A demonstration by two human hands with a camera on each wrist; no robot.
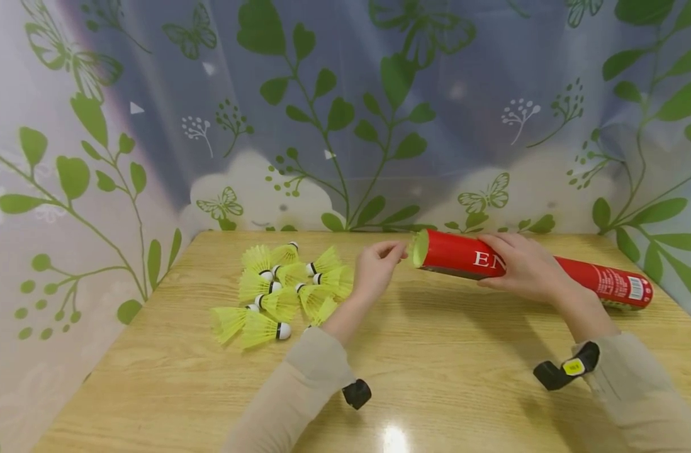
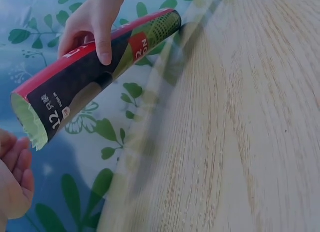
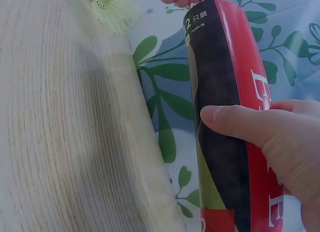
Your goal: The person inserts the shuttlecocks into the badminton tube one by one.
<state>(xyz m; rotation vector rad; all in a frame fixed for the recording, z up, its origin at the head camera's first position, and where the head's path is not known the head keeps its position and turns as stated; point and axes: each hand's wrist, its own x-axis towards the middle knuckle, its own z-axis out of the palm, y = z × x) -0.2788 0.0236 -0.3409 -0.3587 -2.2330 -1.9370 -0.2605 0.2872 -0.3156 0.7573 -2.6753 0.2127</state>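
Observation:
A long red and black shuttlecock tube (image 1: 453, 248) lies in the grip of my right hand (image 1: 521, 267), fingers over its top and thumb along the near side. The open end faces left, raised above the table; the far end slopes down right. At that mouth the jagged yellow-green skirt of a shuttlecock (image 2: 33, 124) pokes out, the rest hidden inside the tube. My left hand (image 1: 374, 270) has its fingers curled and pinches the skirt's edge. Left of this hand, several yellow shuttlecocks (image 1: 277, 302) with white bases lie in a loose pile.
The wooden table (image 1: 425, 377) meets a leaf-and-butterfly patterned curtain (image 1: 345, 126) at its back edge, with more curtain at both sides. My left forearm partly covers the near right side of the pile. Black wrist cameras (image 1: 357, 394) sit at both cuffs.

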